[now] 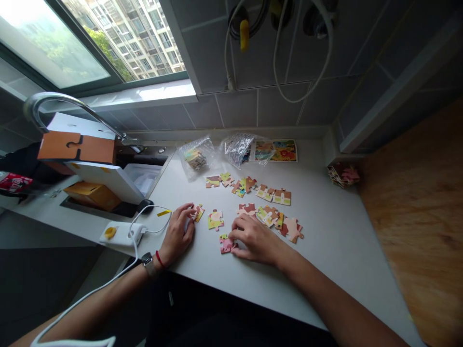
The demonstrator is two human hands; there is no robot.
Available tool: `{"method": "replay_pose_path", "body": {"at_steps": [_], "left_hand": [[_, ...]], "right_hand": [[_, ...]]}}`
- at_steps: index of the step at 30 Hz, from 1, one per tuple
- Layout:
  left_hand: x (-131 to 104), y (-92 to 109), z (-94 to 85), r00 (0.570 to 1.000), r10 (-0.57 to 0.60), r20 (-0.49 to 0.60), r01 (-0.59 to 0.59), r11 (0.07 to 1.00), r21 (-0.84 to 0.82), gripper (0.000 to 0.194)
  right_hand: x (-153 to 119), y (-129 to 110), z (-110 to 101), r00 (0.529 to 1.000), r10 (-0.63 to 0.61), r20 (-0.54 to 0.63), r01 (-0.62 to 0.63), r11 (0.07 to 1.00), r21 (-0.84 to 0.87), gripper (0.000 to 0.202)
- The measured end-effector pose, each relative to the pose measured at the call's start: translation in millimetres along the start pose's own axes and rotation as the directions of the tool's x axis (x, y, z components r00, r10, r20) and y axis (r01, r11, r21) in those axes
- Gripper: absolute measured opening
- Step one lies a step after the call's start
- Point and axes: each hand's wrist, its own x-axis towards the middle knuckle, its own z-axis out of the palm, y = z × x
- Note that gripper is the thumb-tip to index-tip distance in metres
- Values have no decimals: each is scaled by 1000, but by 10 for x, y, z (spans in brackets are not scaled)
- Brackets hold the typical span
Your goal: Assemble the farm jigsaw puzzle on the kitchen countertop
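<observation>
My left hand (pixel 178 235) rests on the white counter, its fingers curled at the edge of a small puzzle piece (pixel 198 213). With thumb and fingers, my right hand (pixel 255 239) pinches the right side of a pink and green puzzle piece (pixel 225 244) lying on the counter. Between the hands is a yellow-green and peach puzzle piece (pixel 216 219). Brown, yellow and peach pieces (pixel 269 215) lie bunched just beyond my right hand, partly overlapping. A loose row of further pieces (pixel 245 185) stretches across the counter behind them.
A clear bag of pieces (pixel 196 158), a crumpled clear bag (pixel 237 148) and a picture card (pixel 282 150) lie near the wall. Left are a power strip (pixel 121 234) with a white cable, and boxes (pixel 92 195) over the sink. More pieces (pixel 343 175) are stacked at the right edge.
</observation>
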Motion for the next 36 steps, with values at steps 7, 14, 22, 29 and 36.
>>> {"method": "replay_pose_path", "body": {"at_steps": [7, 14, 22, 29, 36], "left_hand": [[-14, -4, 42, 1000, 23, 11, -24, 1000, 9, 48], [-18, 20, -16, 995, 99, 24, -98, 994, -39, 39], [128, -84, -45, 915, 375, 145, -343, 916, -206, 29], [487, -162, 2, 817, 549, 176, -459, 804, -379, 14], [711, -163, 35, 724, 660, 200, -559, 732, -390, 12]], "right_hand": [[-72, 20, -76, 999, 13, -38, -14, 1000, -15, 19], [-55, 12, -109, 999, 20, -37, -22, 998, -54, 15], [-31, -87, -73, 993, 64, -98, -71, 994, -79, 19], [-94, -356, 160, 952, 214, -218, -246, 961, -130, 22], [-72, -573, 341, 865, 395, -309, -432, 900, -59, 16]]}}
